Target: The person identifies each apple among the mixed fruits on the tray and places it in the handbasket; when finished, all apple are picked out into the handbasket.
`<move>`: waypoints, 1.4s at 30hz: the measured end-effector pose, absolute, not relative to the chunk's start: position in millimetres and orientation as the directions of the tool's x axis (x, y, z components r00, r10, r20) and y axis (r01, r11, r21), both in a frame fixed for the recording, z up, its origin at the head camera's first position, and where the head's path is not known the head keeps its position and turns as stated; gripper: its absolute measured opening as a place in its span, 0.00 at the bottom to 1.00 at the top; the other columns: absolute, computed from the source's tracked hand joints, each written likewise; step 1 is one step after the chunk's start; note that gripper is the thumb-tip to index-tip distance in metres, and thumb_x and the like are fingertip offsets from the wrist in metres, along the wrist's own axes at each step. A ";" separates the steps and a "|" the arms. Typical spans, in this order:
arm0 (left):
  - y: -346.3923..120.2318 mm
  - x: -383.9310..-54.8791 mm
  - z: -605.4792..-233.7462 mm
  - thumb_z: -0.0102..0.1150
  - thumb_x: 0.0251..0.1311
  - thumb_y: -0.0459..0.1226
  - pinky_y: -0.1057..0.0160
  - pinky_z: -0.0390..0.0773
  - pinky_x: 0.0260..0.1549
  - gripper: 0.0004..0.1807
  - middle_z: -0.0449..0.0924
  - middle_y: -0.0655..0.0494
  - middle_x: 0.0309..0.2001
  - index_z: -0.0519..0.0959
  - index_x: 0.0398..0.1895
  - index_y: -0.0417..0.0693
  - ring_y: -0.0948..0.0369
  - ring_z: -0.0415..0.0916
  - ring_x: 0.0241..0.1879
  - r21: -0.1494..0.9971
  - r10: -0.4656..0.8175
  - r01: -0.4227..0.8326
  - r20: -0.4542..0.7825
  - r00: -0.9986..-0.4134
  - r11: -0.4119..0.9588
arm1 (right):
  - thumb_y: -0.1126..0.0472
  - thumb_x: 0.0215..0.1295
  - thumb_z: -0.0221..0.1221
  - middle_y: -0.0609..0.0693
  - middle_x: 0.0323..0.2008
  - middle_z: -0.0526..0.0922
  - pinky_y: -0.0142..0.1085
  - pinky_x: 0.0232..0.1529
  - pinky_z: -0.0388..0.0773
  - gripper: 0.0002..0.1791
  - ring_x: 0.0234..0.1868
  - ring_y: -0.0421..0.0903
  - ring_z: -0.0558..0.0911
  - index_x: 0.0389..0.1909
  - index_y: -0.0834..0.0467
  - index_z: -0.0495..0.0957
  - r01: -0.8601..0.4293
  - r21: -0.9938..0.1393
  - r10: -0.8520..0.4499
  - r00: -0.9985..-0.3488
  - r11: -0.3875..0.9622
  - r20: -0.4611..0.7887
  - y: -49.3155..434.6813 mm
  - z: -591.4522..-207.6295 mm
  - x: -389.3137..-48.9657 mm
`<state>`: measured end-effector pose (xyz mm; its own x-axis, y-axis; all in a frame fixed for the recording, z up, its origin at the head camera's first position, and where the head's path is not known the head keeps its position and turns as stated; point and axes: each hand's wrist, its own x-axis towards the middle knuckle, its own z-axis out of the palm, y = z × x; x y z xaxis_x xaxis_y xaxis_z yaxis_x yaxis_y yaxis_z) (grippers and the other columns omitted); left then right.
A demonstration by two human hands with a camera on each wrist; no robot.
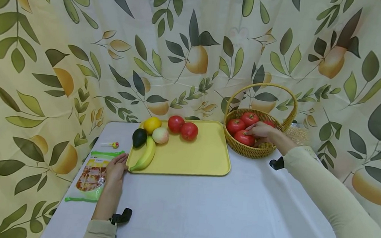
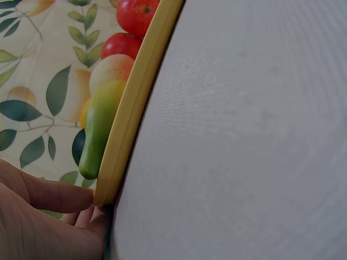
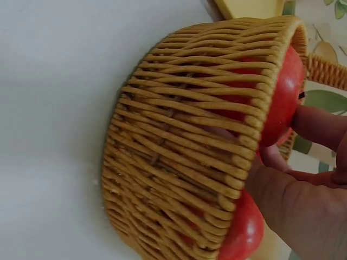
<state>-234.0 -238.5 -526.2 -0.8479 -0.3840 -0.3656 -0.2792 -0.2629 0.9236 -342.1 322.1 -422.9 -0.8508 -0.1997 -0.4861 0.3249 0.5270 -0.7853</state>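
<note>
The left hand pinches the front left corner of a yellow tray between thumb and fingers; a banana lies just inside that corner; farther back, the right hand grips the front red apple, inside the wicker basket right of the tray.

The tray is coloured yellow, the basket tan, its apples red. By the tray's far left corner, yellow is shown by the lemon, blackish green by the avocado. The curtain is leaf-patterned.
</note>
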 end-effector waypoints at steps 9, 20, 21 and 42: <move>-239.1 -234.3 -527.3 0.41 0.59 0.13 0.58 0.67 0.73 0.41 0.68 0.42 0.75 0.64 0.78 0.39 0.53 0.66 0.74 0.924 -0.387 -0.275 -0.363 -0.848 -0.264 | 0.60 0.82 0.49 0.69 0.70 0.59 0.61 0.67 0.74 0.30 0.69 0.65 0.62 0.74 0.74 0.58 0.345 -0.781 -0.216 -0.832 0.521 -0.512 325.5 -433.3 -345.6; -238.4 -235.0 -524.4 0.42 0.58 0.13 0.58 0.67 0.73 0.41 0.69 0.43 0.74 0.66 0.78 0.41 0.53 0.67 0.74 0.919 -0.392 -0.293 -0.379 -0.838 -0.263 | 0.60 0.80 0.50 0.70 0.76 0.57 0.60 0.70 0.71 0.32 0.72 0.66 0.62 0.77 0.73 0.58 0.327 -0.786 -0.190 -0.855 0.525 -0.483 326.4 -422.1 -344.2; -238.6 -234.9 -524.6 0.42 0.58 0.13 0.58 0.67 0.74 0.41 0.69 0.43 0.74 0.66 0.78 0.41 0.53 0.67 0.74 0.920 -0.391 -0.292 -0.378 -0.840 -0.262 | 0.60 0.80 0.50 0.70 0.75 0.58 0.59 0.70 0.72 0.32 0.70 0.65 0.65 0.77 0.73 0.58 0.323 -0.784 -0.177 -0.862 0.529 -0.475 326.6 -421.1 -344.2; -240.8 -234.3 -525.4 0.41 0.58 0.13 0.58 0.67 0.74 0.41 0.68 0.42 0.75 0.65 0.78 0.40 0.53 0.66 0.74 0.922 -0.379 -0.280 -0.369 -0.849 -0.269 | 0.59 0.80 0.53 0.71 0.73 0.65 0.55 0.77 0.62 0.30 0.75 0.67 0.66 0.74 0.73 0.63 0.192 -0.836 -0.243 -0.902 0.514 -0.357 303.8 -387.4 -346.0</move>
<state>-234.3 -240.8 -525.4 -0.8486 -0.3794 -0.3686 -0.2803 -0.2686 0.9216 -346.0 303.8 -387.4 -0.9021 -0.2427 -0.3567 0.1922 0.5142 -0.8358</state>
